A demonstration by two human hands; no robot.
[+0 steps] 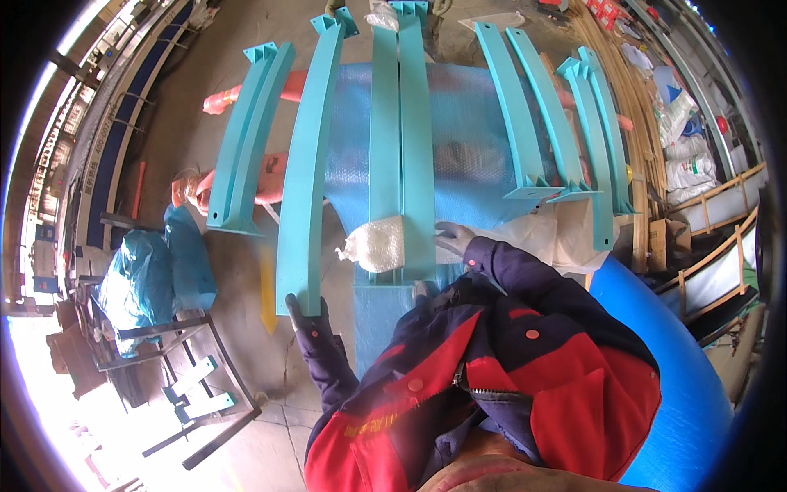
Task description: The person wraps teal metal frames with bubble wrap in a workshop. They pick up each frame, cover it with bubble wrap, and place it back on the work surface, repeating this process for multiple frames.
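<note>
A long turquoise steel beam [310, 164] slants away from me on the left side of the middle. My left hand [303, 309], in a grey glove, is closed round its near end, with the thumb on top. To the right, two turquoise beams lie side by side; bubble wrap [378, 244] covers part of the left one [384, 139]. My right hand [453, 238], also gloved, is open, its fingers reaching to the outer edge of the right one [418, 156]. The fingertips' contact is hard to make out.
Under the beams lies blue bubble wrap [467, 123] over orange-red supports [270, 176]. More turquoise beams [512, 107] rest at right and a pair [254, 139] at left. A dark metal frame [221, 361] stands lower left. Another person is partly visible at the far end.
</note>
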